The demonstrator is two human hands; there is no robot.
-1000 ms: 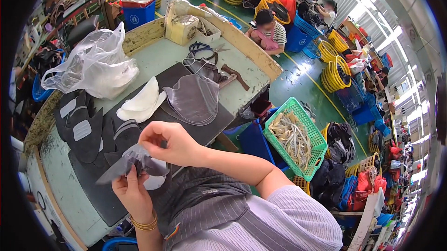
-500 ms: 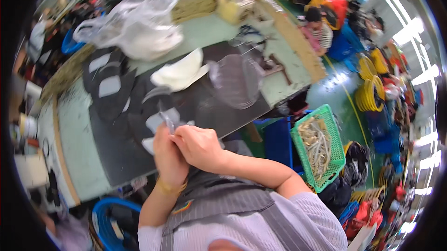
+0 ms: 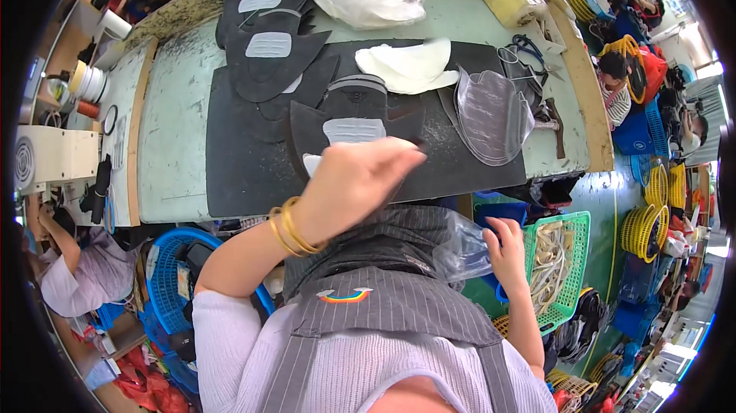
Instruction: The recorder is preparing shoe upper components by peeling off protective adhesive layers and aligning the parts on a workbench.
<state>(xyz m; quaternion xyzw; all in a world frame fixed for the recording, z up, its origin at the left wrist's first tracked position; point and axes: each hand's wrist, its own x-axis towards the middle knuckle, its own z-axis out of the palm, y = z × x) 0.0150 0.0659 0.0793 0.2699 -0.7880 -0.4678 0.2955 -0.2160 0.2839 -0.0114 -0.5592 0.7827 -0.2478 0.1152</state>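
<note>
My left hand, with gold bangles at the wrist, is over the front of a black mat. Its fingers are pressed together; a small dark bit shows at the tips, too little to name. Clear plastic film hangs beside my lap, at the bent fingertips of my right hand, which seem to hold its edge. Partly under my left hand lies a black shoe upper piece with a pale ribbed patch. More black upper pieces lie beyond it to the left.
White cut pieces and stacked clear film sheets lie on the mat. Scissors and a hammer are at the right. A green basket stands to my right, a blue basket to my left. Another person sits left.
My hands were together over the upper piece and are now apart. The right has moved to my right side with clear film at its fingers. The view has shifted too.
</note>
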